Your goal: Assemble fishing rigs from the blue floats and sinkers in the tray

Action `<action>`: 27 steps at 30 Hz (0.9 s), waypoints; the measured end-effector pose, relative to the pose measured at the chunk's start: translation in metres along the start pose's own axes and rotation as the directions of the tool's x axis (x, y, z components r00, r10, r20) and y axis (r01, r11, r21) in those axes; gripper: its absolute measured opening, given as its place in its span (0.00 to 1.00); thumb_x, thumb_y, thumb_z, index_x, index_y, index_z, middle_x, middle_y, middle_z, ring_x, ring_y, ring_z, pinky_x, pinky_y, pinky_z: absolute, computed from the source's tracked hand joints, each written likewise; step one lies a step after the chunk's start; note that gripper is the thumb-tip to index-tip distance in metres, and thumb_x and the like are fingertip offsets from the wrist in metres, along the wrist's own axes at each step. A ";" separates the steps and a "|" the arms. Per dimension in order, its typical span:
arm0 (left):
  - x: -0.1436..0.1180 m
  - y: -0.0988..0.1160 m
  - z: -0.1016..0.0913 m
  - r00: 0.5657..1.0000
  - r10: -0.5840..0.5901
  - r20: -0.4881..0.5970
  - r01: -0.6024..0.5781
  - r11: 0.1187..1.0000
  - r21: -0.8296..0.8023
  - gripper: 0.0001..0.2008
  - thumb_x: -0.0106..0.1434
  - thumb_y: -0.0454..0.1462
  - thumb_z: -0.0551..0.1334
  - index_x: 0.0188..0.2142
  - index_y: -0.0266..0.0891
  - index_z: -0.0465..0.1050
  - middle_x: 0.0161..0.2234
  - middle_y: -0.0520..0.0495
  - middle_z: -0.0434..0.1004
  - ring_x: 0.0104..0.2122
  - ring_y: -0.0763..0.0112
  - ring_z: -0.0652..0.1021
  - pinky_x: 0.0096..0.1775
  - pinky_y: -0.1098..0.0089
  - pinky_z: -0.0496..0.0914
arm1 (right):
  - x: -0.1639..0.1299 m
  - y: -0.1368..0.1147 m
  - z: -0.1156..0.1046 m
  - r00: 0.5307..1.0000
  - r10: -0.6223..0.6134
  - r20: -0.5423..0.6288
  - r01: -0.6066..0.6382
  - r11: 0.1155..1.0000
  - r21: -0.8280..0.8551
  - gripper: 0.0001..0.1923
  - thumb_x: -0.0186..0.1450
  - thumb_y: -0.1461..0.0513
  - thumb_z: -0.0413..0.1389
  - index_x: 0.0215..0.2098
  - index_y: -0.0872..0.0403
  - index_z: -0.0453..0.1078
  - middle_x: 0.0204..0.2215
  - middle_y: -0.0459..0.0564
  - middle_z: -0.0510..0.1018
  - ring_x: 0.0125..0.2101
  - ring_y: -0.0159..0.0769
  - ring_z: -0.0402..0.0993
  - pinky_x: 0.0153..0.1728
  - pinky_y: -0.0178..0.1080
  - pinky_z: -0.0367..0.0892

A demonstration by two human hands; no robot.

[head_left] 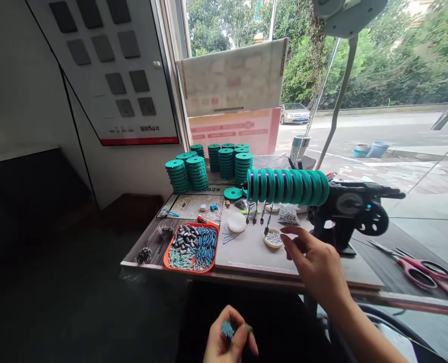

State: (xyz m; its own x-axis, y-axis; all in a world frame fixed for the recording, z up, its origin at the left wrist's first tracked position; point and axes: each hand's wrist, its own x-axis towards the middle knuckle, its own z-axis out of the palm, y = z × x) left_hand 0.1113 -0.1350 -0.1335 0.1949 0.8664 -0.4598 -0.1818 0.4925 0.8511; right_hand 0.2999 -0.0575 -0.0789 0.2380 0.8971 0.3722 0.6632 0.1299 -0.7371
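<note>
Left hand (229,338) pinches blue tubes (227,329) at 6 o'clock; right hand (314,264) half-open, empty, near bead dish (273,238). Spools (288,186) already racked, tray (171,257) at 9 o'clock mostly full.

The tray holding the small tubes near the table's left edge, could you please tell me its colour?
The tray is orange-red, seen clearly in the head view.
</note>
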 end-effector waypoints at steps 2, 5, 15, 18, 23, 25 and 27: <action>0.008 0.000 0.002 1.000 0.010 0.021 -0.011 0.999 0.048 0.23 0.46 0.52 0.62 0.25 0.36 0.56 0.18 0.57 0.67 0.11 0.96 0.54 0.17 0.85 0.42 | 0.005 0.000 0.005 1.000 0.014 0.024 -0.014 1.000 0.024 0.21 0.59 0.46 0.48 0.37 0.52 0.71 0.15 0.44 0.68 0.18 0.31 0.63 0.24 0.34 0.55; 0.020 0.000 0.007 0.998 0.045 0.031 -0.048 0.995 0.084 0.20 0.49 0.50 0.60 0.26 0.35 0.58 0.22 0.55 0.69 0.12 0.96 0.54 0.17 0.85 0.43 | 0.010 0.001 0.012 0.996 0.024 0.088 -0.033 0.994 0.107 0.21 0.60 0.47 0.48 0.33 0.55 0.71 0.14 0.44 0.67 0.17 0.30 0.63 0.23 0.33 0.57; 0.004 0.035 0.020 0.962 0.263 -0.078 -0.220 0.910 0.352 0.17 0.49 0.44 0.63 0.38 0.40 0.75 0.44 0.48 0.74 0.45 0.80 0.73 0.49 0.86 0.67 | -0.007 0.003 0.012 0.998 0.022 0.059 -0.035 0.974 0.225 0.20 0.60 0.49 0.50 0.32 0.58 0.71 0.14 0.45 0.67 0.16 0.28 0.62 0.21 0.31 0.59; -0.003 0.053 0.027 0.912 0.371 -0.174 -0.266 0.859 0.438 0.15 0.49 0.44 0.63 0.37 0.44 0.76 0.48 0.51 0.72 0.49 0.79 0.71 0.53 0.86 0.65 | -0.030 -0.004 0.008 0.997 -0.030 0.069 0.013 0.972 0.233 0.18 0.61 0.51 0.51 0.30 0.57 0.71 0.16 0.45 0.68 0.17 0.28 0.64 0.21 0.30 0.61; -0.001 0.058 0.031 0.982 0.180 -0.063 -0.156 0.949 0.274 0.15 0.45 0.45 0.66 0.31 0.38 0.75 0.35 0.49 0.76 0.36 0.81 0.74 0.37 0.85 0.67 | -0.078 -0.008 0.012 0.939 -0.315 0.140 0.261 0.915 0.307 0.08 0.64 0.61 0.49 0.34 0.55 0.68 0.24 0.45 0.74 0.22 0.25 0.71 0.24 0.24 0.65; 0.000 0.050 0.028 0.994 0.102 -0.046 -0.093 0.981 0.169 0.16 0.43 0.43 0.68 0.27 0.34 0.72 0.34 0.49 0.75 0.35 0.81 0.73 0.35 0.85 0.65 | -0.093 -0.003 0.018 0.878 -0.453 0.152 0.398 0.870 0.292 0.06 0.64 0.64 0.47 0.35 0.56 0.66 0.24 0.45 0.73 0.22 0.25 0.70 0.25 0.24 0.65; -0.001 0.040 0.022 0.999 0.040 -0.035 -0.036 0.992 0.119 0.17 0.41 0.43 0.69 0.25 0.32 0.69 0.35 0.48 0.74 0.36 0.81 0.72 0.35 0.85 0.64 | -0.103 0.004 0.025 0.817 -0.548 0.181 0.499 0.828 0.255 0.08 0.66 0.64 0.45 0.33 0.56 0.65 0.22 0.45 0.72 0.21 0.24 0.69 0.24 0.24 0.64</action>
State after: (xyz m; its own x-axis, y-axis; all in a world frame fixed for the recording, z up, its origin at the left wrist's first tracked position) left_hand 0.1244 -0.1181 -0.0930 0.1538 0.8879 -0.4335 -0.0731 0.4478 0.8911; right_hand 0.2603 -0.1390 -0.1348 -0.2970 0.7379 0.6060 0.4874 0.6629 -0.5684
